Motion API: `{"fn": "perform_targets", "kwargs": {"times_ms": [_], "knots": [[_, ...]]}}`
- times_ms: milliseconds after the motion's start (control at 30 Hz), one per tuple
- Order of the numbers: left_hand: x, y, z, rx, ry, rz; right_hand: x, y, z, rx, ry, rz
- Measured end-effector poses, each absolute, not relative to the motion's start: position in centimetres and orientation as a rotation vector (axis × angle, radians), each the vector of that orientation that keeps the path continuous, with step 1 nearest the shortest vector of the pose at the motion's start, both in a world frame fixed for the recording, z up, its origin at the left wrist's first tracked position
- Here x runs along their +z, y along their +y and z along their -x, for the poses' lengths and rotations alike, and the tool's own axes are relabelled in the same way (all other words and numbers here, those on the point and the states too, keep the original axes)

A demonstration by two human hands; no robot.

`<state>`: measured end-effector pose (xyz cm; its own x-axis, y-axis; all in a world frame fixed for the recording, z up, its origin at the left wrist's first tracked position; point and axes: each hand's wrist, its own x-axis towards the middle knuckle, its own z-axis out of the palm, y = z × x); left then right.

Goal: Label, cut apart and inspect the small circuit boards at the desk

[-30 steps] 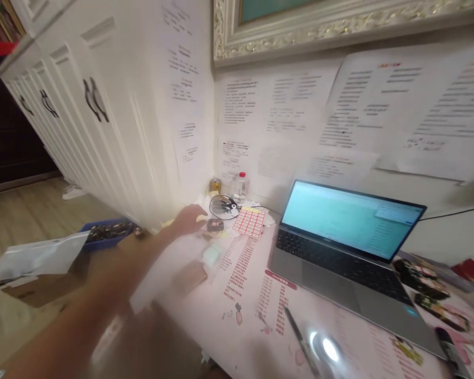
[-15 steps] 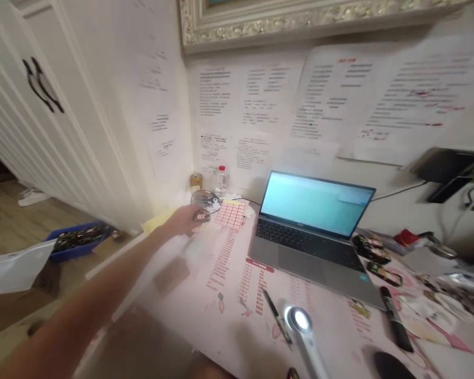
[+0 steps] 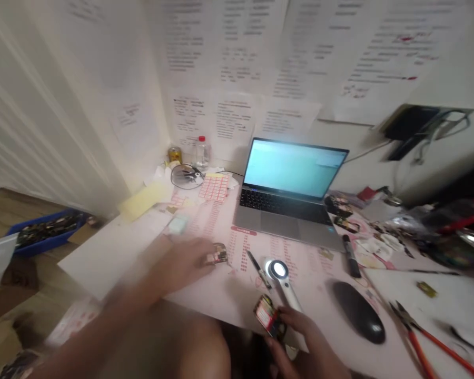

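My left hand [image 3: 185, 266], blurred by motion, is over the left part of the pink desk mat. Its fingers are closed on a small dark patterned piece [image 3: 220, 253], whose kind I cannot make out. At the desk's front edge my right hand [image 3: 304, 347] pinches a small dark piece with a red-and-white label [image 3: 265, 313], tilted up. Just beyond it a lit white magnifier [image 3: 285, 287] lies on the mat, with a black pen [image 3: 258, 267] beside it.
Behind stands an open laptop [image 3: 288, 171]. To the right lie a black mouse [image 3: 359, 311], a marker [image 3: 351, 257] and red-handled pliers [image 3: 413, 331]. A clear bottle [image 3: 202, 152] stands in the corner. On the floor, a blue bin [image 3: 47, 242] holds many dark pieces.
My left hand has come back from the far left corner toward the front with the small patterned piece. My right hand with the labelled piece has come into view. The view has tilted down.
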<state>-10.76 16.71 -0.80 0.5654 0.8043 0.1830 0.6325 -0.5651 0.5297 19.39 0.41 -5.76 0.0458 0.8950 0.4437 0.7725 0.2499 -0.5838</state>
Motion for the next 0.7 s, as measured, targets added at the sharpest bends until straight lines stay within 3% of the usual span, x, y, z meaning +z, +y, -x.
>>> {"fn": "perform_targets", "kwargs": {"times_ms": [267, 700], "knots": [[-1.7, 16.4, 10.7, 0.537, 0.999, -2.486, -2.0, 2.7, -19.0, 0.179, -1.934, 1.602], [-0.5, 16.2, 9.7, 0.457, 1.06, -2.52, -3.0, 2.6, -19.0, 0.342, -1.846, 1.62]]}}
